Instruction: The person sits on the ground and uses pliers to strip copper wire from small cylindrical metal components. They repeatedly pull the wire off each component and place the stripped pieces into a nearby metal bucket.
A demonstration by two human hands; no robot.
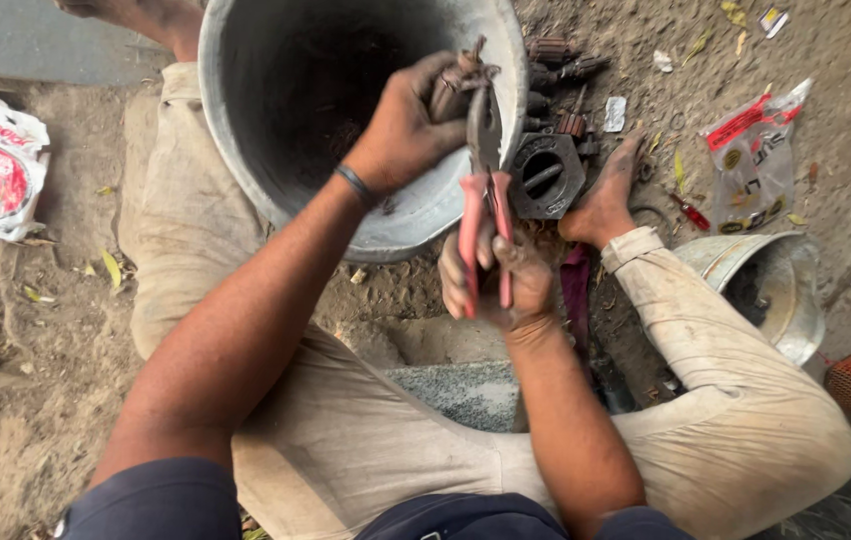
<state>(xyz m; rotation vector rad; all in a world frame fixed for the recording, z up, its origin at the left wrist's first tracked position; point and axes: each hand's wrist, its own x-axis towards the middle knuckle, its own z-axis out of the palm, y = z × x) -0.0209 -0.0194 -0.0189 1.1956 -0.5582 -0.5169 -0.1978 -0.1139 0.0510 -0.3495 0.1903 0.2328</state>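
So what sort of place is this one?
Probably an outdoor, ground-level repair spot: bare dirt ground, greasy metal parts beside a metal tub, and the right hand working red-handled pliers.

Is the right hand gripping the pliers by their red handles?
Yes, the right hand is closed around the red handles of the pliers, while the left hand holds a small dark part at their jaws.
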